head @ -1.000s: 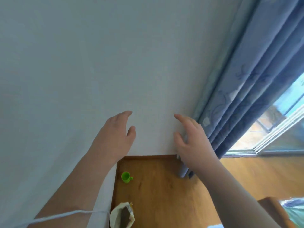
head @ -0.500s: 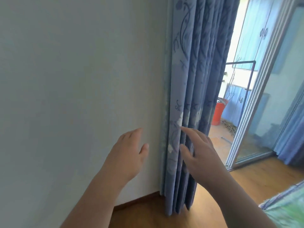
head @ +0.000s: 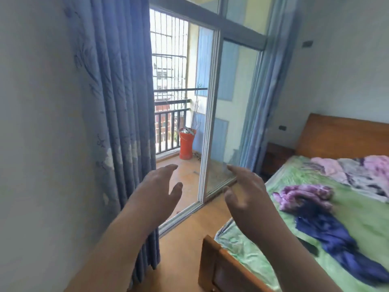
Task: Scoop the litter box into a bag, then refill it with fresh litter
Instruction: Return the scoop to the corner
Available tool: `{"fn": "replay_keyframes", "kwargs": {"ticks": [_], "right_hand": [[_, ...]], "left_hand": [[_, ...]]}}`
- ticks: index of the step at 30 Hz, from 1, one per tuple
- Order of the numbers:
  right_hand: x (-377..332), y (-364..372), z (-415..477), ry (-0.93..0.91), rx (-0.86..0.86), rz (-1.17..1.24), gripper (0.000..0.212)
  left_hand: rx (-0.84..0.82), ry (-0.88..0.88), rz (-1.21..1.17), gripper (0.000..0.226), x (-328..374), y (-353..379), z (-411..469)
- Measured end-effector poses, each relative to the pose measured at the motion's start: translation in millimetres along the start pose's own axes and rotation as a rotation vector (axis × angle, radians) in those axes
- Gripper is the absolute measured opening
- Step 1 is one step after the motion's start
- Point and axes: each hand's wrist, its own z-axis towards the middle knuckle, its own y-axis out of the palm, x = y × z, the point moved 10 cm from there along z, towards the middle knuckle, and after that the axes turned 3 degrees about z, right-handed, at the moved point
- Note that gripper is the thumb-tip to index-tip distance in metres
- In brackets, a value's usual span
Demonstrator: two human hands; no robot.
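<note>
- Head view, centre of frame: holds left hand (head: 157, 192) and right hand (head: 246, 192) up in front, apart, palms turned partly toward each other, fingers straight to loosely bent. Grips nothing with either; touches nothing.
- Reads this posture as a ready or balancing pose while facing the room, not as a grasp, with no object between the palms.
- Left of frame: faces blue curtain (head: 117, 102) hanging against the pale wall (head: 42, 144), gathered to one side, probably to leave the doorway free.
- Upper centre: looks through sliding glass door (head: 212, 114), open on its left side, onto a railed balcony. Notes orange pot (head: 187, 144) standing near the railing.
- Right of frame: notes bed (head: 357, 218) under a green cover, with purple garment (head: 303, 196) and dark blue garment (head: 328, 234) lying loose on top. Wooden footboard (head: 216, 268) at lower centre, wood floor (head: 185, 245) between it and the curtain.
- Task items: finds no litter box, bag or fresh litter anywhere in frame; cannot tell where any of them lies.
- Judges the step as looking for, or walking toward, the litter box. Sees no sign of scooping or refilling here.
</note>
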Motion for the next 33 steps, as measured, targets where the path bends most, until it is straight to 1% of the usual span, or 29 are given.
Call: {"fn": "replay_keyframes", "kwargs": {"ticks": [3, 7, 11, 14, 15, 18, 22, 28, 33], "right_hand": [[53, -54, -18, 0.048, 0.068, -0.066, 0.051], [109, -99, -46, 0.108, 0.123, -0.116, 0.056], [145, -125, -65, 0.178, 0.179, -0.156, 0.064], [162, -129, -71, 0.234, 0.177, -0.185, 0.055], [168, -127, -72, 0.251, 0.179, -0.189, 0.052], [181, -114, -74, 0.307, 0.172, -0.208, 0.054], [195, -82, -69, 0.407, 0.169, -0.219, 0.055], [220, -11, -57, 0.567, 0.168, -0.234, 0.056], [271, 68, -83, 0.767, 0.082, -0.214, 0.054]], "left_hand": [[-0.003, 0.105, -0.034, 0.054, 70, 39, 6], [-0.075, 0.207, -0.089, 0.054, 139, 92, 9], [-0.135, 0.295, -0.107, 0.054, 185, 129, 12], [-0.182, 0.34, -0.116, 0.054, 199, 153, 19], [-0.195, 0.356, -0.117, 0.053, 200, 161, 22], [-0.249, 0.398, -0.132, 0.053, 199, 184, 32], [-0.336, 0.457, -0.114, 0.054, 178, 211, 50], [-0.489, 0.517, -0.058, 0.053, 125, 266, 86], [-0.66, 0.454, -0.039, 0.05, 62, 348, 87]]}}
